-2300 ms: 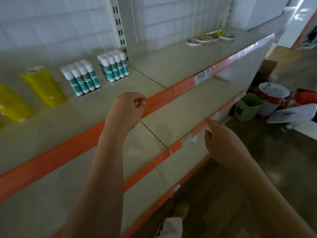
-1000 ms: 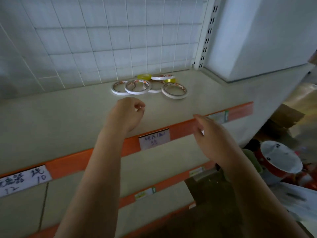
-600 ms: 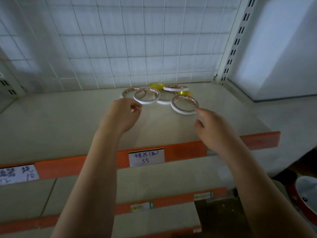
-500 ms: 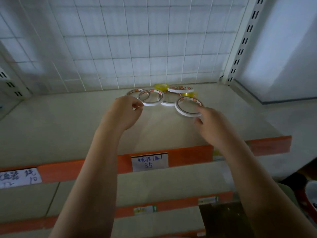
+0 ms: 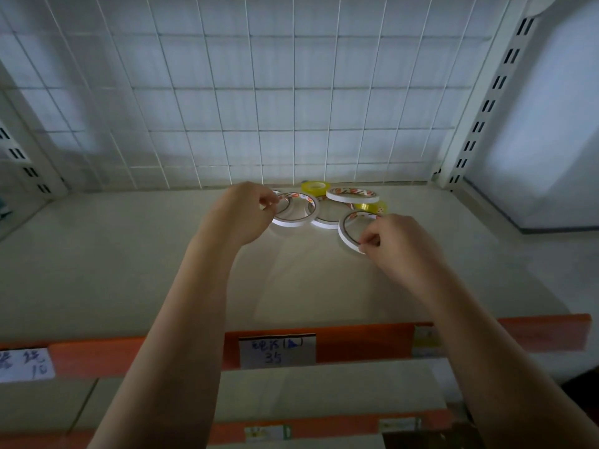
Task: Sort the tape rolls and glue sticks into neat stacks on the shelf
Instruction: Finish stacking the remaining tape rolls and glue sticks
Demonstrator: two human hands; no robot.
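Both hands are in a pinching grip: the right hand (image 5: 400,241) pinches the near rim of a white tape roll (image 5: 348,231) lying flat on the shelf (image 5: 129,254), and the left hand (image 5: 241,213) curls its fingertips (image 5: 270,202) on the left rim of another white roll (image 5: 296,210). Between these 2 lies a third white roll (image 5: 325,218). Behind it, a fourth white roll (image 5: 352,195) sits raised on others, with 2 yellow rolls (image 5: 315,187) close against the wire grid (image 5: 291,92). Left of the cluster the shelf runs bare to the upright; toward the person it reaches the orange front edge (image 5: 356,341), which carries a handwritten label (image 5: 277,351).
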